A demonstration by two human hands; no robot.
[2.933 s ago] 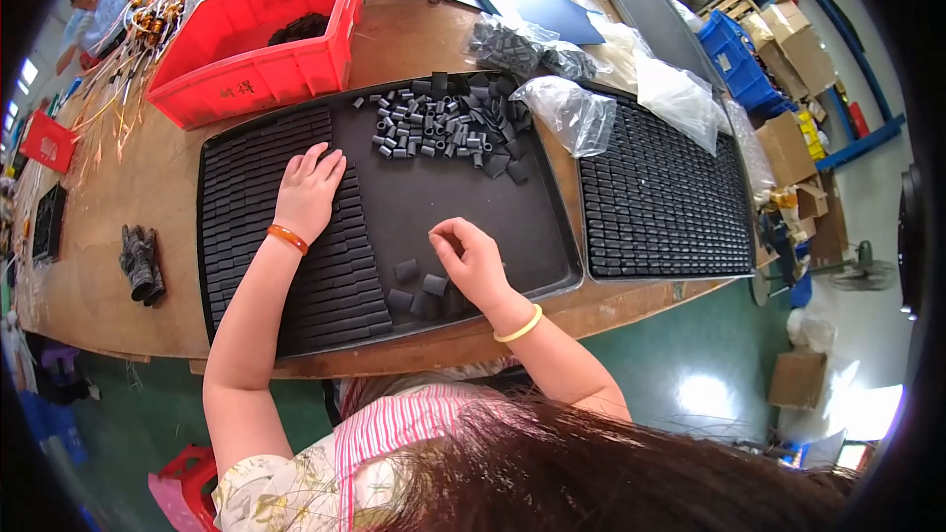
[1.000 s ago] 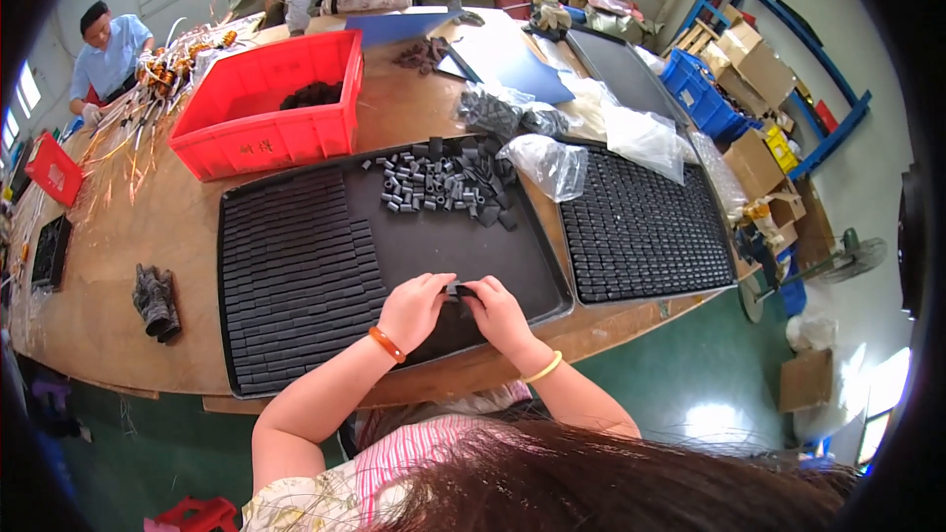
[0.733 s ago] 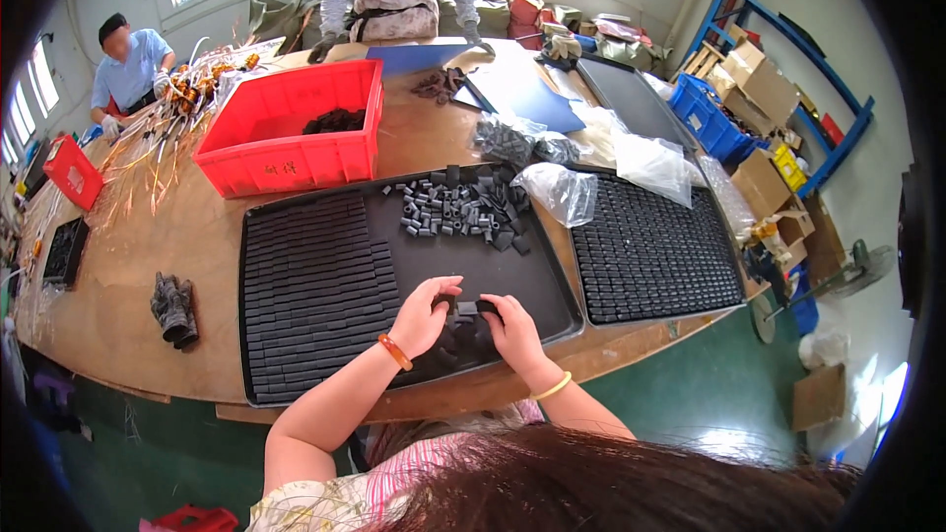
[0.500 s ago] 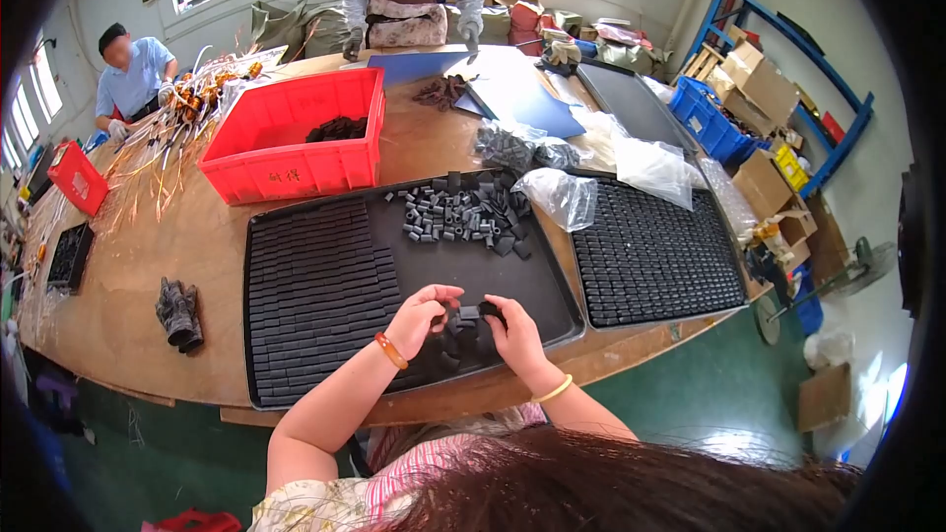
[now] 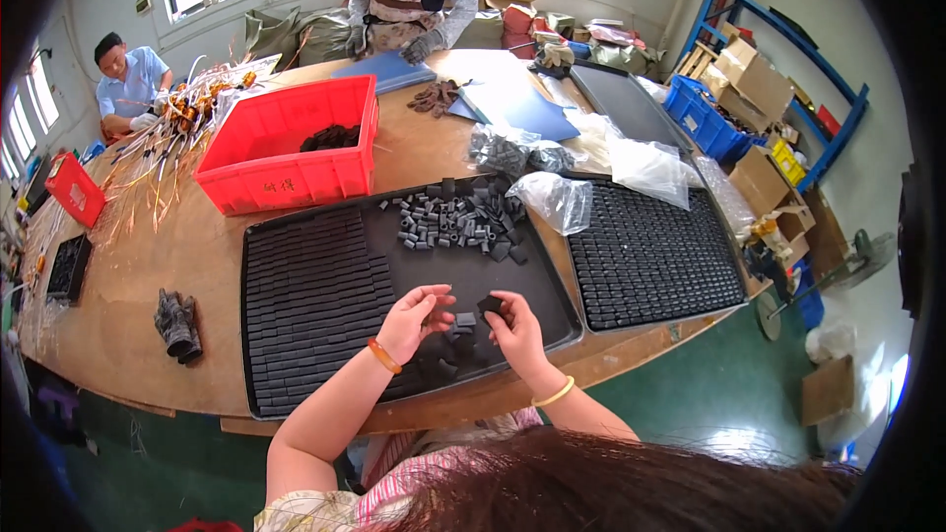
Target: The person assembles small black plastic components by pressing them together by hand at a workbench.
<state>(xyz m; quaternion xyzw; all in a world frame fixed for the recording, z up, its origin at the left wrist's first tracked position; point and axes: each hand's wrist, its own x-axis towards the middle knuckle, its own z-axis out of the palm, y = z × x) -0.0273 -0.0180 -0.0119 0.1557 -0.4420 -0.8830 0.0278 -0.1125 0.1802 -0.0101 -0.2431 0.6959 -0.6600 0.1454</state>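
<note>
Grips a black piece [image 5: 489,305] in the right hand [image 5: 516,330]; holds the left hand [image 5: 414,323] open, fingers apart, nothing visible in it. Has a few loose pieces [image 5: 464,320] between and just below the hands, on the tray [image 5: 448,271]. Looks partly done: packed black rows [image 5: 310,310] across the left side, a jumbled pile [image 5: 448,220] left near the far edge, bare tray between. To the right, a second tray [image 5: 668,317], seemingly full, plastic bags [image 5: 650,172] over its far edge. Underneath, wooden counter [image 5: 133,276]; also on it, dark glove [image 5: 177,325], red bin [image 5: 305,185], wires [image 5: 182,123]. Across, aproned person [image 5: 404,10] and seated person [image 5: 128,79]; rightward, blue shelf [image 5: 838,153], cardboard boxes [image 5: 754,79], fan [image 5: 862,264], green floor [image 5: 650,374].
</note>
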